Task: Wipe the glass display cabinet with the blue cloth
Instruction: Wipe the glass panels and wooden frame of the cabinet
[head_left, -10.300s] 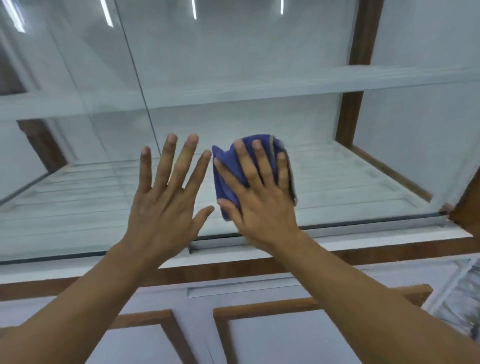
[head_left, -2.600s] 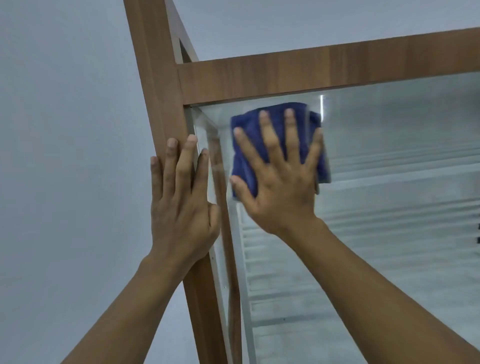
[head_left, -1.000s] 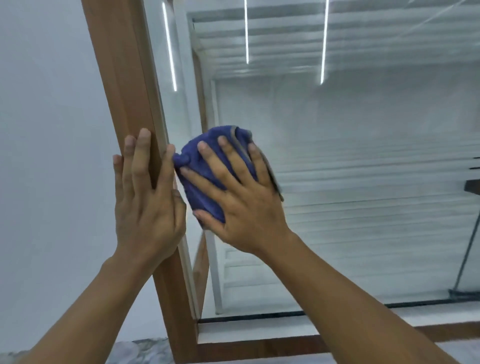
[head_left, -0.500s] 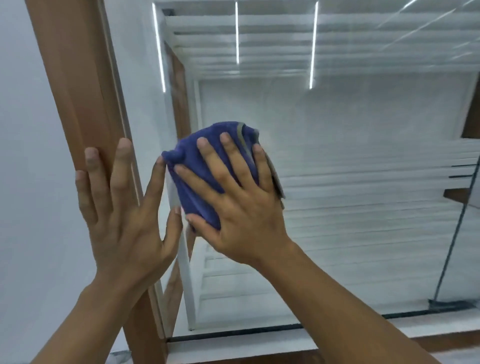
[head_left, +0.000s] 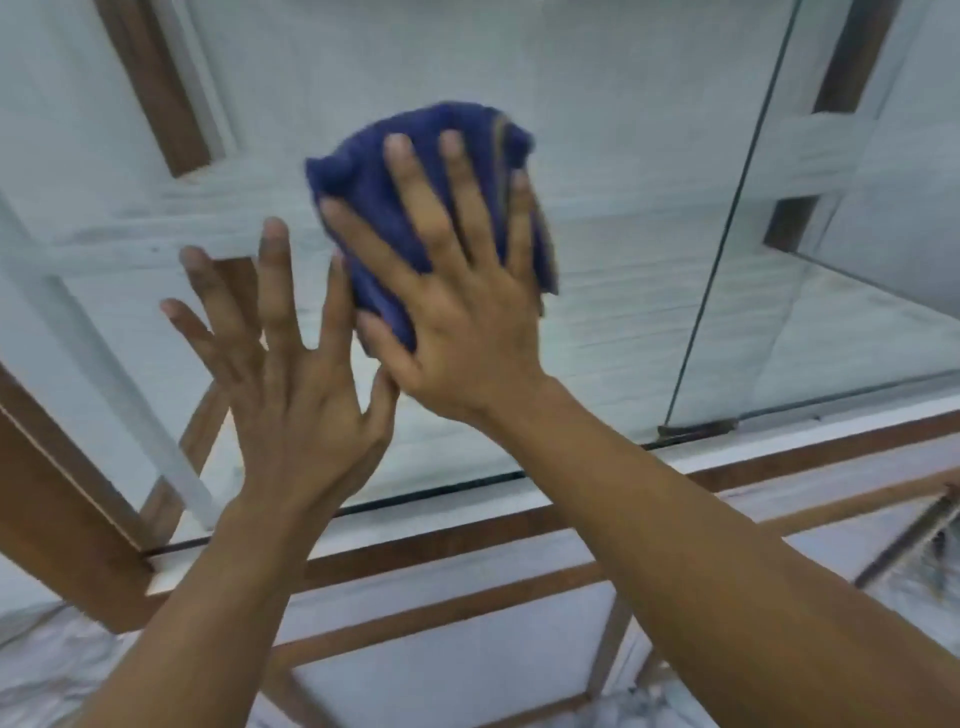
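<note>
**Blue cloth** (head_left: 363, 202): dark blue and bunched into a thick wad, with a paler stripe down its right fold. It is slightly blurred. It lies against the front pane of the glass display cabinet (head_left: 634, 171), about mid-pane, in the upper centre of your view.

**Your right hand** (head_left: 462, 332): spread over the cloth with four fingers straight and fanned. The palm presses the cloth to the glass, and the thumb sits at the wad's lower left edge.

**Your left hand** (head_left: 296, 400): open and holding nothing, fingers straight and splayed. It is raised to the pane just left of the cloth, with the index finger beside the cloth's edge. You cannot tell whether the palm meets the glass.

**Cabinet, further parts:**
- a white slatted interior behind the pane
- a white shelf (head_left: 130, 244) crossing at left
- a vertical glass edge (head_left: 727, 234) right of the cloth, ending at a dark bracket (head_left: 696, 430) on the bottom track
- a brown wooden post (head_left: 57, 499) at lower left
- a brown wooden rail (head_left: 457, 543) beneath the pane
- white lower panels (head_left: 467, 665) framed in wood

**In the way:** both forearms cross in front of the rail and panels.

**Floor** (head_left: 36, 675): marbled, at bottom left.
</note>
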